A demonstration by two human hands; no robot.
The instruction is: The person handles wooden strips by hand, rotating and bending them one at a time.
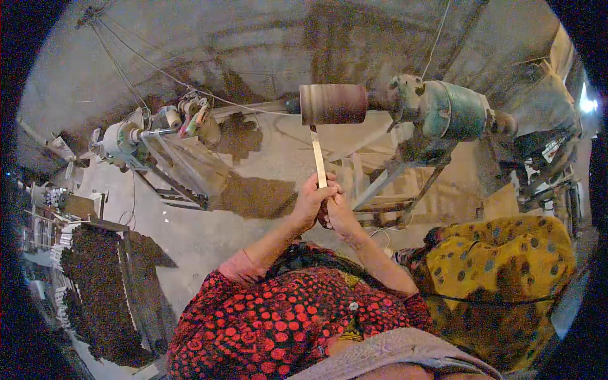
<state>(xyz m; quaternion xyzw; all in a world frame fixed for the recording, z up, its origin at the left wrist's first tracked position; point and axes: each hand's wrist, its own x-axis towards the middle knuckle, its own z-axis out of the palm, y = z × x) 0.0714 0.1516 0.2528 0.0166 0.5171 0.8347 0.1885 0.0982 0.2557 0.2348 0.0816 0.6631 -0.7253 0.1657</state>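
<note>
Both my hands grip a long flat metal strip, pale and shiny, that points away from me. My left hand wraps round its near end with the thumb lying across it. Pressed against it, my right hand is closed on the same end. Something dark reddish shows between the palms, too hidden to make out. The strip's far tip meets the lower edge of a brown cylindrical grinding drum; the exact contact is hard to see. A green motor carries the drum on its shaft.
A second motor on a metal stand is at the left. Metal legs support the green motor. Dark-covered stacks of strips lie at lower left. Yellow spotted cloth covers something at my right. Wires hang along the wall.
</note>
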